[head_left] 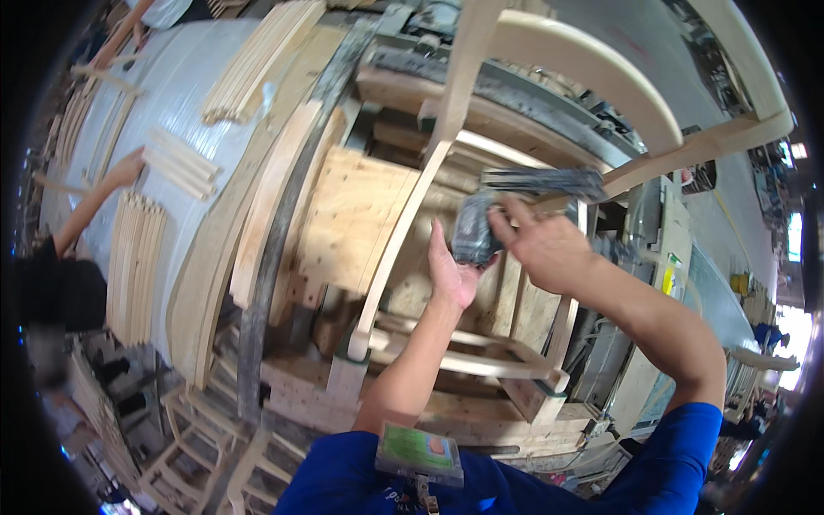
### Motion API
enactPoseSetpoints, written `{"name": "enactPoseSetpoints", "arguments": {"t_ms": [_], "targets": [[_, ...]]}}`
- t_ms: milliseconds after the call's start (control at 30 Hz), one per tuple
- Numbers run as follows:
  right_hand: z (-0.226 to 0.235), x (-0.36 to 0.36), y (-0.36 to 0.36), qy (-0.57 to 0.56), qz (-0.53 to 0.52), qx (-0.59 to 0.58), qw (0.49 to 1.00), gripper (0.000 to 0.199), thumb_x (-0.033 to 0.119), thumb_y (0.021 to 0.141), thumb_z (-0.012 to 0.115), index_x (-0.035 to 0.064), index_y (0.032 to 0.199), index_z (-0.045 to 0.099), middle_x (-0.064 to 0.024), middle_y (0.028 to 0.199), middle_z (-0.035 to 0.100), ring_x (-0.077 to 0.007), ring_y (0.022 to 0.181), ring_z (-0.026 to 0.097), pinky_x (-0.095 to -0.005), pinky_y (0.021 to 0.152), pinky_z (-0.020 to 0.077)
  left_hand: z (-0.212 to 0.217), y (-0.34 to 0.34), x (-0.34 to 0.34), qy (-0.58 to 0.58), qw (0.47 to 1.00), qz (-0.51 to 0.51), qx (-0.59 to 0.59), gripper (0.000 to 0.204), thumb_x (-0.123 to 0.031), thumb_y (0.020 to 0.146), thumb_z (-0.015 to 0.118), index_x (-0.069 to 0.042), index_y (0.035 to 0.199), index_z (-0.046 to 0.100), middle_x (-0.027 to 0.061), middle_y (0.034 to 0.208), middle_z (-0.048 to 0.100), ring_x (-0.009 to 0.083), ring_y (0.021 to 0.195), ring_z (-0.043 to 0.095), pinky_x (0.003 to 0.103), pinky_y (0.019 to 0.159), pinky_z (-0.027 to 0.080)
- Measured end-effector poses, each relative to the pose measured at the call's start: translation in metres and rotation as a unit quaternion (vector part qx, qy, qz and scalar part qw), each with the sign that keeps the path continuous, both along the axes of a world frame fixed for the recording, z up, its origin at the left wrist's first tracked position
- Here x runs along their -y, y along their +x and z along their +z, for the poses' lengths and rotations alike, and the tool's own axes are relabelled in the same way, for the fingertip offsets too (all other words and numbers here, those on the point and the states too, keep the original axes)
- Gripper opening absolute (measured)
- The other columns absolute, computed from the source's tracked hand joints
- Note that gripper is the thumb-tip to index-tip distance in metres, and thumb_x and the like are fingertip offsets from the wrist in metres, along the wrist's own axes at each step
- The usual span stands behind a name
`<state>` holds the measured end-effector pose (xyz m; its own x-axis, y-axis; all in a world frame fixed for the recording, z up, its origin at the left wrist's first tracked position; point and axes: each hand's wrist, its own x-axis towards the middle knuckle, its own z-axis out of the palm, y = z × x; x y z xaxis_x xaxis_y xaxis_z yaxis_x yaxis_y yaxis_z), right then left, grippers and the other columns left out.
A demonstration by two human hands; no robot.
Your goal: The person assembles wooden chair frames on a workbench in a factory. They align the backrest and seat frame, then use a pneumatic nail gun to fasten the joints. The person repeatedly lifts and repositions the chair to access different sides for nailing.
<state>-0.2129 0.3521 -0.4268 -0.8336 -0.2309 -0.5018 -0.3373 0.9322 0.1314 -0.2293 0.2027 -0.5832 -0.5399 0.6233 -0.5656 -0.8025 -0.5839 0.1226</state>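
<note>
A dark, blurred tool shaped like a nail gun [474, 230] is between my hands, above a pale wooden chair frame [410, 209]. Its long, narrow arm [549, 181] points to the right. My left hand [455, 273] supports the tool's body from below, thumb up, with the other fingers hidden behind it. From the right, my right hand [549, 249] reaches over the tool, two fingers stretched out and apart against its near side. Motion smears those fingertips. The chair's curved back rail [592, 64] rises at the upper right.
A wooden workbench with a plywood panel [356, 219] lies under the chair. Long boards [273, 206] edge it on the left. Beyond them, a plastic-covered table [206, 69] carries stacked slats [137, 266], and another person's hand [127, 167] touches loose pieces there. Chair frames [184, 446] stand at lower left.
</note>
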Motion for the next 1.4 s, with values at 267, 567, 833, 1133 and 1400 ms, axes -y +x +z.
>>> {"name": "enactPoseSetpoints", "arguments": {"t_ms": [267,567,833,1133,1400], "targets": [[-0.032,0.04,0.086,-0.711,-0.648,0.248,0.115,0.04,0.02,0.109,0.056,-0.0079,0.137,0.046,-0.0278,0.112,0.07,-0.0237,0.071,0.075,-0.0378,0.066,0.0701,0.055,0.126,0.112,-0.071,0.989,-0.131,-0.016,0.042,-0.036,0.102,0.071,-0.002,0.125,0.065,0.0084,0.099,0.074,0.0153,0.082,0.073,0.031,0.072,0.062],[-0.115,0.101,0.083,-0.687,-0.638,0.341,-0.07,0.043,0.025,0.11,0.053,-0.0088,0.136,0.049,-0.0341,0.12,0.068,-0.0214,0.067,0.072,-0.0381,0.06,0.0659,0.079,0.121,0.16,-0.235,0.97,-0.039,0.051,0.022,-0.026,0.097,0.071,-0.008,0.109,0.066,0.0013,0.088,0.062,0.0137,0.077,0.065,0.036,0.071,0.061],[-0.119,0.101,0.086,-0.69,-0.618,0.365,-0.092,0.044,0.028,0.11,0.053,-0.0052,0.139,0.049,-0.032,0.123,0.069,-0.0201,0.068,0.07,-0.0389,0.062,0.0657,0.086,0.121,0.158,-0.266,0.96,-0.061,0.059,0.022,-0.029,0.098,0.068,-0.009,0.106,0.065,0.0017,0.086,0.059,0.0143,0.078,0.062,0.037,0.073,0.06],[-0.125,0.074,0.108,-0.713,-0.603,0.349,-0.078,0.053,0.026,0.105,0.064,-0.0042,0.146,0.05,-0.0317,0.133,0.065,-0.02,0.077,0.07,-0.0368,0.072,0.0646,0.082,0.111,0.143,-0.307,0.942,-0.133,0.023,0.02,-0.026,0.096,0.071,-0.007,0.101,0.064,0.0032,0.077,0.063,0.0136,0.066,0.064,0.032,0.06,0.055],[-0.059,0.001,0.106,-0.777,-0.601,0.052,0.18,0.03,0.015,0.106,0.063,-0.0012,0.13,0.059,-0.0135,0.093,0.074,-0.0223,0.075,0.076,-0.0362,0.069,0.0666,0.014,0.073,0.042,-0.206,0.922,-0.276,-0.177,0.047,-0.043,0.107,0.064,-0.006,0.134,0.063,0.0041,0.117,0.07,0.0141,0.102,0.067,0.036,0.086,0.057]]}}
